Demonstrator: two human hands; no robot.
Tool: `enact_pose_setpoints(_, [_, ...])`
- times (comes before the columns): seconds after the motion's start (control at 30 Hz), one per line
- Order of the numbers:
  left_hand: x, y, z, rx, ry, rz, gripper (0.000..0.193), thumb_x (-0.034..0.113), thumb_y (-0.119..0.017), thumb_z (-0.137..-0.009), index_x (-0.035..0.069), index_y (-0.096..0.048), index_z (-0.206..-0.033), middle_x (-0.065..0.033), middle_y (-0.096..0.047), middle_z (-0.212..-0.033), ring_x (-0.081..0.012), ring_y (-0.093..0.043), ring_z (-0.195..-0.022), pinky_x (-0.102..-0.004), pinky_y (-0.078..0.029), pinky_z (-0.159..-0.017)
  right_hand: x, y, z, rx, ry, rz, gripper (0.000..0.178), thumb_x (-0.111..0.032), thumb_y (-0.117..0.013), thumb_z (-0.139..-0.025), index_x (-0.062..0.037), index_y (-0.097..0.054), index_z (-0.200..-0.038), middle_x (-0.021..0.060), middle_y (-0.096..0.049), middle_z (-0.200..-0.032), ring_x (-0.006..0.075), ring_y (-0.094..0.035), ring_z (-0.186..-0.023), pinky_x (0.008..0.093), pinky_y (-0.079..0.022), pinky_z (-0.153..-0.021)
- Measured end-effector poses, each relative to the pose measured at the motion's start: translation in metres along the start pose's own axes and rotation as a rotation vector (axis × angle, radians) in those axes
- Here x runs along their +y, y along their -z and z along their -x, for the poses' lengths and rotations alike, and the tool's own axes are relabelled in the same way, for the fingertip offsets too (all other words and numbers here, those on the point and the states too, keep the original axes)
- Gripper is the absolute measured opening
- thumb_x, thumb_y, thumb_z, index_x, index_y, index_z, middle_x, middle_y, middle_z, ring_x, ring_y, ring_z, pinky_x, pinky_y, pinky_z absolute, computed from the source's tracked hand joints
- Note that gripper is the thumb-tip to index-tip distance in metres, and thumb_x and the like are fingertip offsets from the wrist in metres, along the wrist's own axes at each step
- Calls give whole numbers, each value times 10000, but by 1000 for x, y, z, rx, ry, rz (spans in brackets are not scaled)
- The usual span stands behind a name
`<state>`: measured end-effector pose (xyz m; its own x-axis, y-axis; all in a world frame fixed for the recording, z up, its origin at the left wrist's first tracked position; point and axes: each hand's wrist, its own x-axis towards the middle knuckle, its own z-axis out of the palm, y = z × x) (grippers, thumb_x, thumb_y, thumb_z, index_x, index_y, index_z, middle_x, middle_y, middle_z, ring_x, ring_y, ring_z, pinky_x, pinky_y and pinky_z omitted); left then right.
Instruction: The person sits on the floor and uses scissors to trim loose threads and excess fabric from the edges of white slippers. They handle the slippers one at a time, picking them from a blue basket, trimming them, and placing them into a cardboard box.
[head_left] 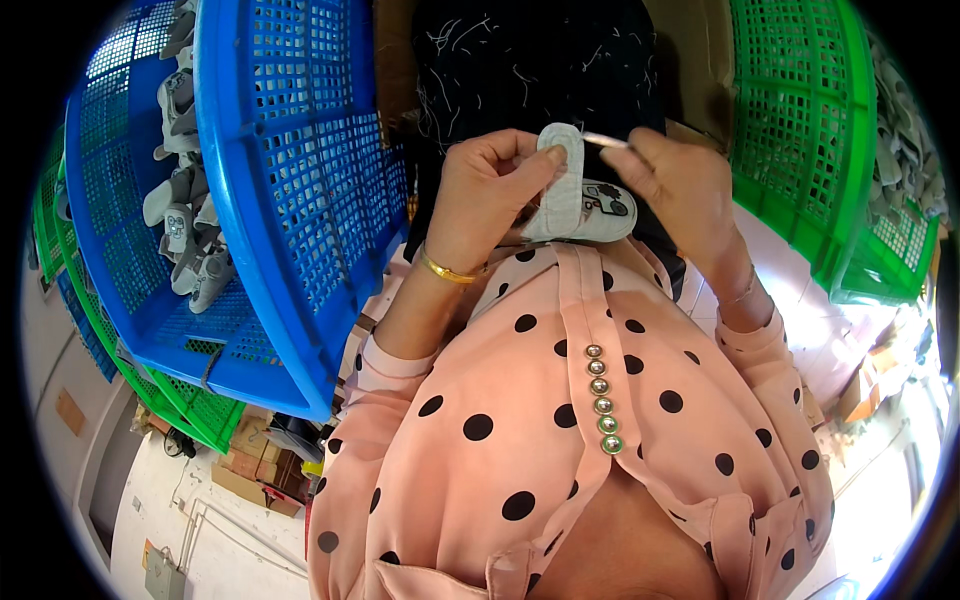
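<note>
Left hand [487, 195] gripping shoe [566, 207], dark motif [608, 200]

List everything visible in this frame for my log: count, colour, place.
Small shoe: one, pale grey, dark-patterned toe, upper centre
Slim tool: one, pale, right of the shoe
Blue basket: at least one, left
Grey shoes: several, inside it
Green basket: at least one, right, pale pieces beyond its near wall
Brown boxes: several, lower left and right
Dark cloth: one, black with pale thread bits, top centre
Bracelet: one, gold-coloured, left wrist
Shirt: one, pink, black dots, lower centre
Left hand: one, bare, holding the shoe
Right hand: one, bare, holding the tool
</note>
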<state>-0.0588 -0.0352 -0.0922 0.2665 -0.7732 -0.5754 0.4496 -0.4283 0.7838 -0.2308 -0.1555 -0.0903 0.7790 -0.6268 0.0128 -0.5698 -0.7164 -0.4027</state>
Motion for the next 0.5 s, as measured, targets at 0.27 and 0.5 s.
enact_pose_setpoints(0.27, [-2, 5, 0, 4, -3, -20, 150, 154, -683, -878, 8, -682, -845, 24, -609, -635, 6, -466, -507, -152, -330, -447, -5, 19, 1, 11, 59, 8, 433, -448, -680, -826, -77, -500, -693, 79, -496, -545, 249, -507, -490, 339, -381, -438])
enact_pose_setpoints(0.5, [2, 2, 4, 34, 17, -16, 141, 154, -688, -864, 25, -673, -808, 33, -586, -611, 5, -459, -495, -152, -330, -442, -10, 18, 0, 46, 205, 188, 422, -442, -707, -786, -108, -473, -680, 35, -437, -515, 205, -474, -458, 304, -380, -427])
